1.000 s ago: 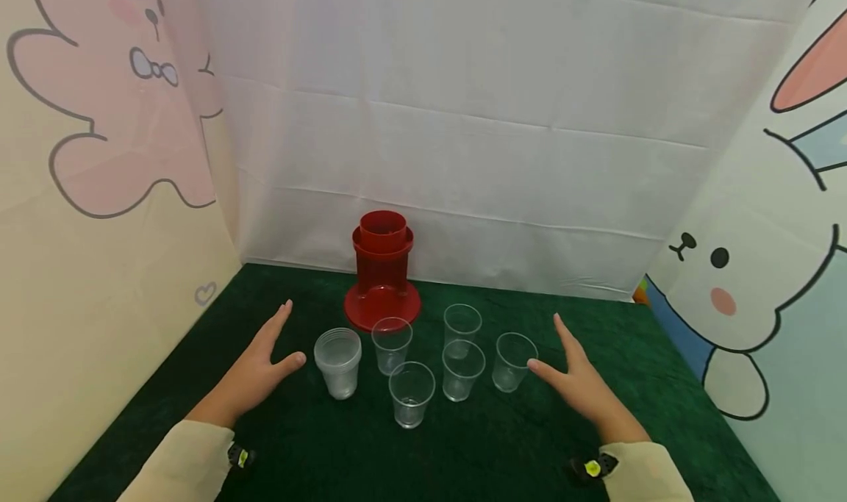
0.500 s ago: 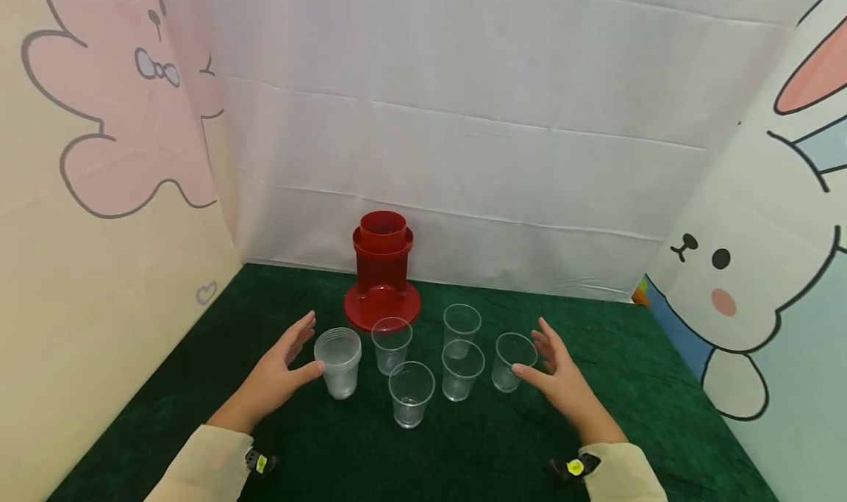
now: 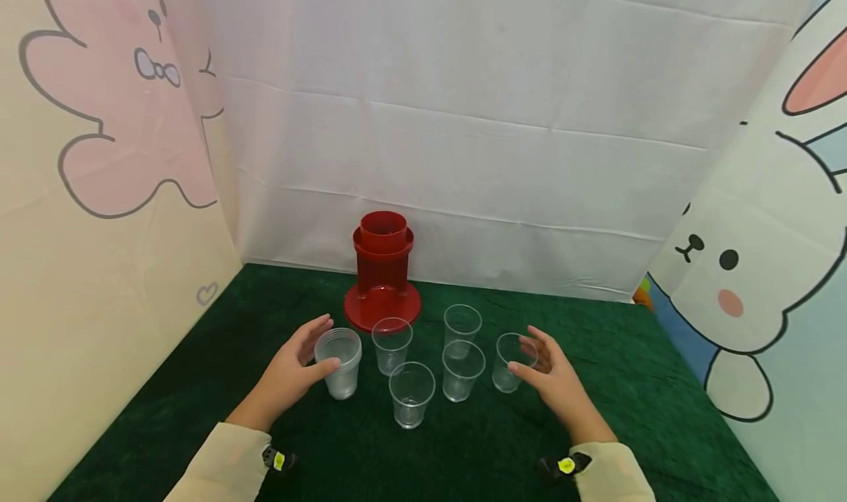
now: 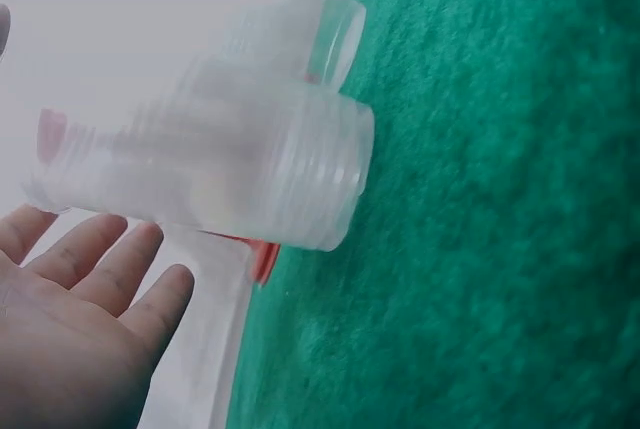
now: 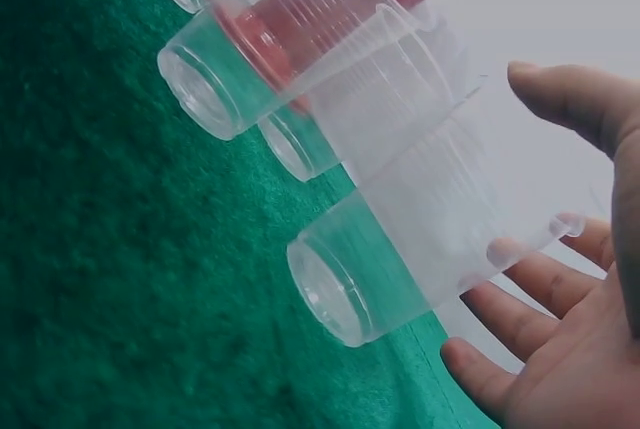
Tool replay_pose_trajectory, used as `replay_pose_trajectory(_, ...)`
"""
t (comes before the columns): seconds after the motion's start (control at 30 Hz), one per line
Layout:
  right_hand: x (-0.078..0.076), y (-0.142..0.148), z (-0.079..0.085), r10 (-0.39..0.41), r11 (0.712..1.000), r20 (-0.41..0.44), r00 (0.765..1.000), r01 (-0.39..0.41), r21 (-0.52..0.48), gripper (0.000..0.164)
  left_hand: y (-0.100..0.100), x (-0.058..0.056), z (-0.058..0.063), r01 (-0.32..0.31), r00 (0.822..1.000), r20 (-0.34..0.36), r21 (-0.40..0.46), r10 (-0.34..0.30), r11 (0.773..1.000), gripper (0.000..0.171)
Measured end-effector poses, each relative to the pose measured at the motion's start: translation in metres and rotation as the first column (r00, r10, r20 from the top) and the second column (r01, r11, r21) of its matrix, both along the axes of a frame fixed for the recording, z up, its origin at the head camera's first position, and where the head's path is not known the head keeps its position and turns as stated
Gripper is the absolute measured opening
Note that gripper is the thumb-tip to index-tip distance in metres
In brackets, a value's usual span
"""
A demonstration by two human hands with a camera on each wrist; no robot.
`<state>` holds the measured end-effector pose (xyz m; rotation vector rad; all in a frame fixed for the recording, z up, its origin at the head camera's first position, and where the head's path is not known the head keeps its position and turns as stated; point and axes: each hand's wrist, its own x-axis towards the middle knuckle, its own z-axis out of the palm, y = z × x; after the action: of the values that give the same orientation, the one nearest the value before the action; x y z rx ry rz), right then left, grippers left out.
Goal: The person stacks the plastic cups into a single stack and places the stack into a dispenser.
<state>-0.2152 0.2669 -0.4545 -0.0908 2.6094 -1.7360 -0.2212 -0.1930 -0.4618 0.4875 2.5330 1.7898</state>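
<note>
A stack of clear plastic cups (image 3: pixel 342 375) stands upright at the left of the group. My left hand (image 3: pixel 286 378) is spread beside it, thumb on the near side and fingers behind. In the left wrist view those fingers (image 4: pixel 115 274) look fairly straight and are not wrapped round the stack (image 4: pixel 230 154). At the right of the group stands a single clear cup (image 3: pixel 506 377). My right hand (image 3: pixel 557 383) reaches round it with loosely bent fingers; the right wrist view has the thumb (image 5: pixel 560 99) apart from the cup (image 5: pixel 390 259). Whether the fingertips touch it I cannot tell.
Several single clear cups, among them a front one (image 3: pixel 410 399), stand upright between the hands. Behind them is a red cylindrical holder (image 3: pixel 382 274) on a round base. Green cloth (image 3: pixel 437 465) covers the table, and a white curtain (image 3: pixel 463 120) hangs at the back.
Both hands have moved inward, the left one right to the cup stack, the right one left to the single cup. Their fingers have bent somewhat. The cups have stayed in place.
</note>
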Motion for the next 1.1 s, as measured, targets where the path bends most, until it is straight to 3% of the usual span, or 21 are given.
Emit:
replay_pose_trajectory(0.4, 0.0034, -0.0035, -0.0048, -0.024, 0.999, -0.003, 1.0, 0.024, -0.036, 0.075, 0.0045, 0.0038, -0.0021, -0.009, 1.0, -0.003, 0.018, 0.009, 1.0, 0.069)
replay_pose_trajectory(1.1, 0.0093, -0.0097, -0.0024, -0.052, 0.996, -0.014, 0.999, 0.051, -0.068, 0.073, 0.0068, 0.0072, -0.0032, -0.03, 0.995, 0.102, 0.059, 0.023, 0.998, 0.07)
